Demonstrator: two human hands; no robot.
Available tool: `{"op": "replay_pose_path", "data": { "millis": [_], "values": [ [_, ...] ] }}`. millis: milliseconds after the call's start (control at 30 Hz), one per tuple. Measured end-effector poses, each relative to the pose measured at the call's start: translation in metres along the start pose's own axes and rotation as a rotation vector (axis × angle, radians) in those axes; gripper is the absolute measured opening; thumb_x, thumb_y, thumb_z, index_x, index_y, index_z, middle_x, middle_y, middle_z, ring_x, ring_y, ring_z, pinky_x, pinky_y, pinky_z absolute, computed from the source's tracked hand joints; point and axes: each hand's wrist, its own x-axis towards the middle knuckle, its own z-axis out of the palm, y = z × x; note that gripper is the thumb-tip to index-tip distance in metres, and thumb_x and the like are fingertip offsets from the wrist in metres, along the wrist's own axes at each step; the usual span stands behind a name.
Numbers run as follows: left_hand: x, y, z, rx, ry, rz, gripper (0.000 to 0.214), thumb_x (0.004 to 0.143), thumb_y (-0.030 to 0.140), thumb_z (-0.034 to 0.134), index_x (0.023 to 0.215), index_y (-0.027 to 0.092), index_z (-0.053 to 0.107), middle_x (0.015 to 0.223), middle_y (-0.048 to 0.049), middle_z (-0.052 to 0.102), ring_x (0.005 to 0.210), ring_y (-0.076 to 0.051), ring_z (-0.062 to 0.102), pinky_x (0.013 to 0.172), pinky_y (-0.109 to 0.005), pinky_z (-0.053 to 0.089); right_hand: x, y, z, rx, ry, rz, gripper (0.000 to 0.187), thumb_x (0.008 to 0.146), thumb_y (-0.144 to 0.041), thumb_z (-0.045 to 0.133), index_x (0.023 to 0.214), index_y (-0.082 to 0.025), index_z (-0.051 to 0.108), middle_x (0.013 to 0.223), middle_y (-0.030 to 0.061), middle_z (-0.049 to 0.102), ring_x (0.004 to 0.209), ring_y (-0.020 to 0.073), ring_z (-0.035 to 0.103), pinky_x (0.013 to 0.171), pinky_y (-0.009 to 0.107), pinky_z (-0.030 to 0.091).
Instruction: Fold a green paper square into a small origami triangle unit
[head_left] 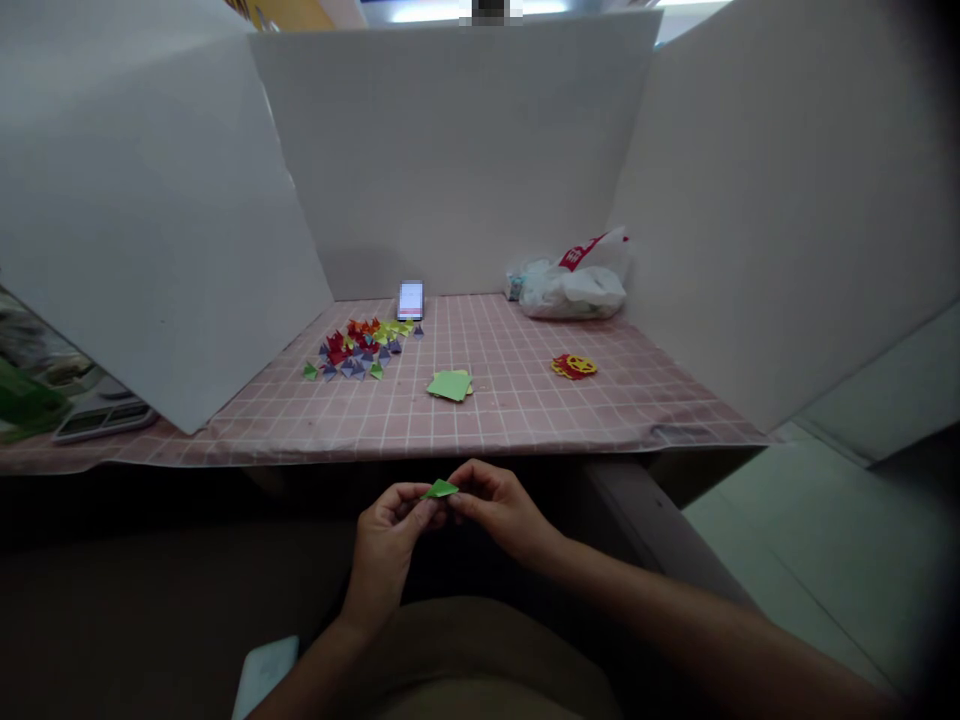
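Note:
A small piece of folded green paper (440,489) is pinched between both hands, just in front of the table's near edge and above the lap. My left hand (390,530) grips its left corner with thumb and fingers. At the right corner, the thumb and fingertips of my right hand (504,510) are closed on the same paper. Beyond the hands, a stack of square paper sheets (450,385), light green on top, lies on the table. Many small folded paper pieces (356,350) in red, orange, yellow, purple and green are gathered to the left.
The table has a pink checked cloth (517,420), with white panels (465,160) around it. A phone (411,300) leans at the back. Red and yellow cut-out shapes (574,366) and a white plastic bag (577,290) are on the right. A kitchen scale (105,415) sits far left.

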Motion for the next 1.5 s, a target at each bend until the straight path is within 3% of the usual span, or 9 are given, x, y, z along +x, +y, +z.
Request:
{"op": "replay_pose_path", "data": {
  "millis": [700,933,1067,1267,1500],
  "values": [
    [-0.002,-0.002,0.002,0.003,0.07,-0.023,0.019,0.07,0.029,0.079,0.08,0.014,0.073,0.073,-0.0018,0.074,0.066,-0.012,0.069,0.066,-0.021,0.057,-0.002,0.003,0.002,-0.211,0.129,-0.061,0.011,0.079,-0.026,0.065,0.074,-0.016,0.066,0.059,-0.002,0.06,0.054,0.0118,0.053,0.055,0.025,0.039],
    [0.0,-0.005,0.0,0.019,0.051,-0.011,0.021,0.073,0.029,0.077,0.087,0.014,0.074,0.076,-0.0035,0.076,0.068,-0.014,0.07,0.068,-0.022,0.058,0.001,0.007,0.001,-0.195,0.105,-0.07,0.01,0.082,-0.026,0.062,0.079,-0.017,0.063,0.063,-0.0022,0.058,0.056,0.0117,0.053,0.057,0.025,0.042],
    [0.002,-0.005,0.0,0.047,0.065,0.02,0.02,0.074,0.029,0.076,0.086,0.014,0.075,0.076,-0.0036,0.076,0.067,-0.014,0.07,0.067,-0.023,0.058,-0.001,0.007,0.002,-0.203,0.12,-0.155,0.015,0.08,-0.02,0.064,0.093,-0.02,0.057,0.076,-0.0025,0.057,0.066,0.0127,0.053,0.062,0.025,0.044],
    [0.001,-0.001,0.002,0.083,0.072,0.047,0.019,0.072,0.029,0.076,0.084,0.014,0.075,0.074,-0.0035,0.075,0.067,-0.015,0.069,0.067,-0.024,0.058,-0.005,-0.003,0.002,-0.439,0.152,-0.372,0.009,0.084,-0.013,0.061,0.083,-0.021,0.058,0.086,0.0011,0.055,0.077,0.0148,0.052,0.073,0.029,0.044],
    [0.0,0.0,0.004,0.062,0.045,0.019,0.022,0.071,0.029,0.077,0.087,0.015,0.075,0.076,-0.0034,0.075,0.067,-0.015,0.069,0.066,-0.024,0.057,-0.005,-0.004,0.003,-0.458,0.16,-0.349,0.01,0.086,-0.014,0.057,0.079,-0.021,0.056,0.081,0.0011,0.058,0.075,0.0158,0.055,0.071,0.029,0.044]
  ]
}}
